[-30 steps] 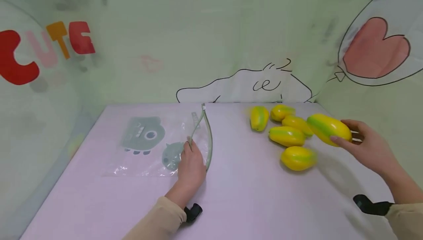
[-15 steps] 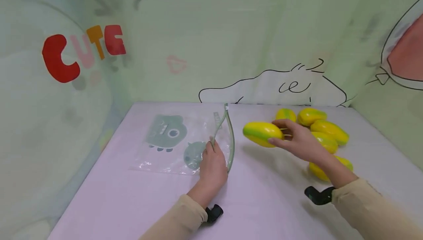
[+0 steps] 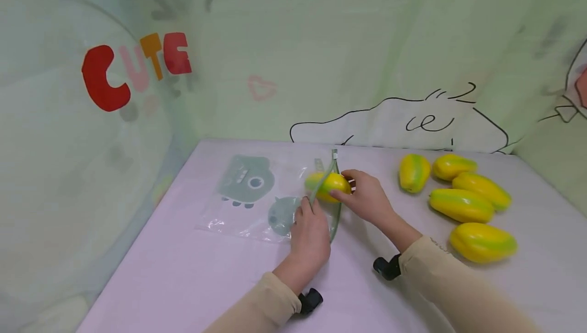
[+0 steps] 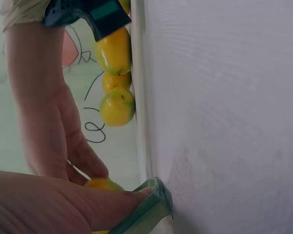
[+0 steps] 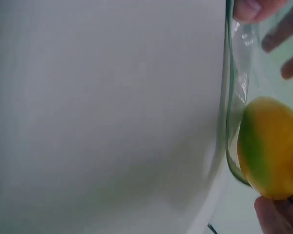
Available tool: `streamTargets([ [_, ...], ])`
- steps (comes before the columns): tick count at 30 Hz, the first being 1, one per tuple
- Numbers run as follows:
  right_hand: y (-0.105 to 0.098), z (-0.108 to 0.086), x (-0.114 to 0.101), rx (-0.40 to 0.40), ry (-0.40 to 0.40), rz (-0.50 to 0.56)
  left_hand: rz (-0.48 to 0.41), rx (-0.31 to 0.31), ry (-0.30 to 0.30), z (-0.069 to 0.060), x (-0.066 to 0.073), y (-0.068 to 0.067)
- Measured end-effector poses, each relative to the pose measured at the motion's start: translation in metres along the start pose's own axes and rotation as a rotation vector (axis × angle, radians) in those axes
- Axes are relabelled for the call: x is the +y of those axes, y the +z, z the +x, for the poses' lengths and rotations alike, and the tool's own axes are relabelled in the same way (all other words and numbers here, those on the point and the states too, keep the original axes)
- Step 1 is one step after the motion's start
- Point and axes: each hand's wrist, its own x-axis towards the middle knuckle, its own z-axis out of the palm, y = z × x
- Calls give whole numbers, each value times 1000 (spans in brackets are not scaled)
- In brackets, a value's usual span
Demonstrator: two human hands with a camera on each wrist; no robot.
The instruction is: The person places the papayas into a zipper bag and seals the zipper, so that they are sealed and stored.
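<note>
A clear zip bag (image 3: 215,221) with green monster prints lies on the table, its green-edged mouth spread apart on the right. My left hand (image 3: 311,236) pinches the near edge of that mouth; in the left wrist view the thumb lies along the green zip strip (image 4: 146,209). With its fingers and thumb, my right hand (image 3: 370,198) grips a yellow-and-green papaya (image 3: 337,183) by its right end. The papaya's left part is inside the bag mouth, behind the green edge. In the right wrist view the papaya (image 5: 271,146) sits at the bag's opening.
Several more papayas (image 3: 460,205) lie in a loose group on the right of the pale table (image 3: 183,282). A printed cloth wall (image 3: 321,43) stands behind the table and along its sides. Each wrist carries a black camera (image 3: 387,267).
My right hand has carried the papaya leftward from beside the group to the bag, and its front end has gone into the mouth. My left hand keeps its pinch. The head view has turned right.
</note>
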Motion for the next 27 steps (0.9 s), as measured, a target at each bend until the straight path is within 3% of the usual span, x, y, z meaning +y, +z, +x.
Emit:
streamTargets([
  [5, 17, 9, -10, 35, 34, -30, 34, 58, 32, -1, 0, 3],
  [11, 31, 20, -18, 34, 41, 48, 61, 96, 52, -2, -1, 5],
  [15, 34, 23, -20, -17, 51, 128, 81, 117, 60, -2, 0, 6],
  [21, 41, 27, -19, -169, 36, 266, 87, 168, 81, -2, 0, 8],
  [23, 43, 29, -19, -201, -24, 279, 86, 179, 89, -2, 0, 8],
  [27, 46, 37, -19, -240, -227, 229, 89, 178, 98, -2, -1, 7],
])
